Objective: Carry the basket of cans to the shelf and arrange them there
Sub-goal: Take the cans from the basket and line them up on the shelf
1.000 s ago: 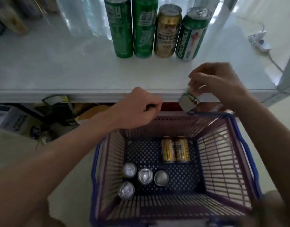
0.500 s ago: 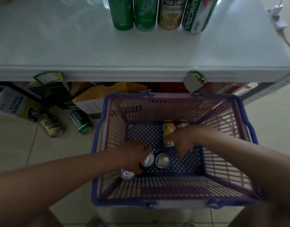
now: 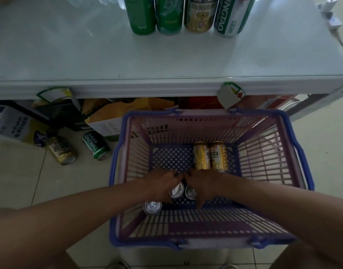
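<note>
A pink basket with blue rim [image 3: 213,113] stands on the floor below the white shelf [image 3: 166,61]. Inside, two gold cans [image 3: 210,155] lie side by side at the far end. Both my hands reach into the basket. My left hand [image 3: 162,183] wraps around an upright silver-topped can [image 3: 176,191]. My right hand [image 3: 203,184] wraps around the upright can [image 3: 190,193] beside it. One more upright can [image 3: 152,206] stands at the near left corner. On the shelf stand two green cans [image 3: 155,16], a gold can [image 3: 200,15] and a green-white can [image 3: 231,18].
Two loose cans [image 3: 79,149] lie on the tiled floor left of the basket, next to cardboard boxes [image 3: 106,121] under the shelf. Price tags [image 3: 229,96] hang from the shelf's front edge. A power strip [image 3: 331,18] lies at the far right.
My hands dropped from the shelf edge into the basket. Since half a second ago the right hand moved left from the gold cans to an upright can, and both hands closed on cans.
</note>
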The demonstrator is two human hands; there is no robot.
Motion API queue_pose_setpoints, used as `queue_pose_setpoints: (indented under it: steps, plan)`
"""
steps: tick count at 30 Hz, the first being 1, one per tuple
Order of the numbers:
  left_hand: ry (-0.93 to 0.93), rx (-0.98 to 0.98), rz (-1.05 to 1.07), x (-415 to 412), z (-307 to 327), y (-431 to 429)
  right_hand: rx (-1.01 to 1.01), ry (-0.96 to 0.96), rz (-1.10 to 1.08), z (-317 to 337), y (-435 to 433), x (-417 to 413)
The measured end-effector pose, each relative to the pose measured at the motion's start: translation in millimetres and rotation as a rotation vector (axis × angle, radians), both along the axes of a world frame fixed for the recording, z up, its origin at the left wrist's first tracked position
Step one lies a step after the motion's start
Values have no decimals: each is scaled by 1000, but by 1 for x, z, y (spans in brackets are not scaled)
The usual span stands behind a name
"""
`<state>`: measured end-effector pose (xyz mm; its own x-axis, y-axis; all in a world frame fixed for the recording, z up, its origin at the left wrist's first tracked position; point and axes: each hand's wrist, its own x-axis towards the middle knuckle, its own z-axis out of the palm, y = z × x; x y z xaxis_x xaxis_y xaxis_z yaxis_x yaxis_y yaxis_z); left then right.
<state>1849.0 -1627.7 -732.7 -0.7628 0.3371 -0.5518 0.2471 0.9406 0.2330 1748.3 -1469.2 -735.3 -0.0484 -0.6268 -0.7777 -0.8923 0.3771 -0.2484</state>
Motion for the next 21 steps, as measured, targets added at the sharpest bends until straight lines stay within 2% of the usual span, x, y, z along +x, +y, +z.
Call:
queue_pose_setpoints:
  steps: [5,15,21]
  plan:
    - [-1,24,-3,-1,-2,-6,-155,112,-31,-6,9,4]
    - [-115,154,187,-5,2,-31,-169,72,-238,19,27,-13]
    - [-183,52,171,-3,8,-34,-103,188,-60,13,33,0]
